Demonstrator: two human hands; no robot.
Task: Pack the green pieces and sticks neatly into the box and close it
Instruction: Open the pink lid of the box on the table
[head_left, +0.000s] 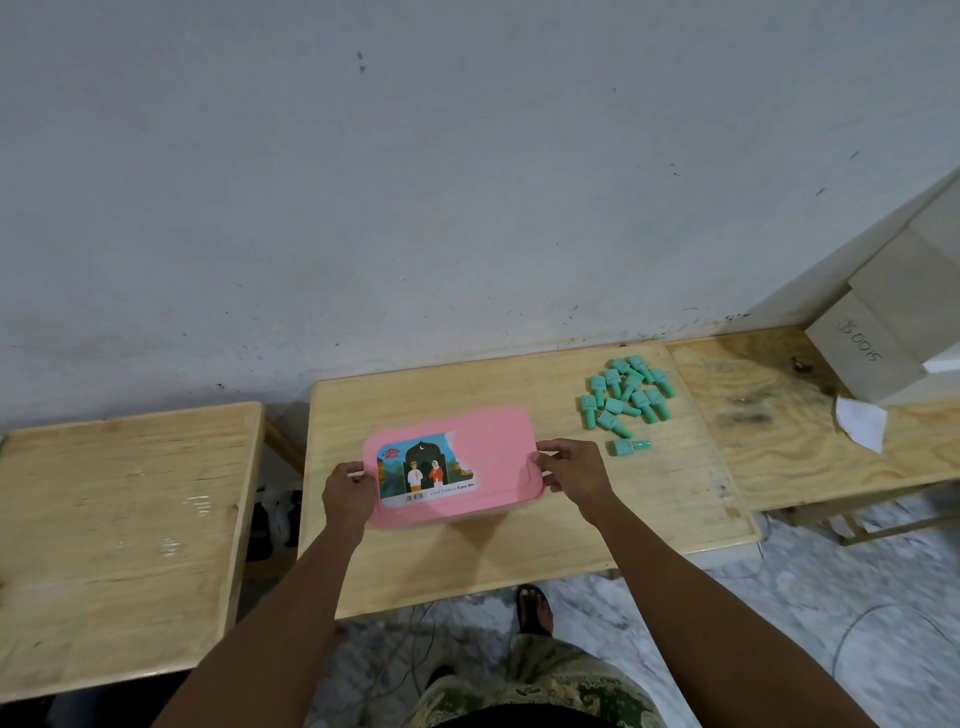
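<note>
Starting at the left, a bare side table (119, 525) stands apart from the middle table (519, 540), where the work is. On that middle table sits the pink box (457, 462), its lid on and a torn picture label across the left half. The left hand (347, 492) clasps the box's left short edge, thumb on top of the rim and fingers tucked under or behind it; the right hand (569, 466) pinches the right short edge the same way, so both hands are closed on the box, one at each end. Further right, near the far edge of the same table, the green pieces (626, 392) lie in a loose heap, one of them (629, 446) apart from the rest and nearest the right hand. No sticks can be told apart from the pieces at this size. Beyond them, on a third table, are pale cartons (883, 332) and a scrap of paper (861, 422). Nothing looks packed yet, so this reads as the opening step: the lid must come off first. That likely calls for prying up one rim while the other hand holds the base down, then setting the lid aside clear of the heap.
</note>
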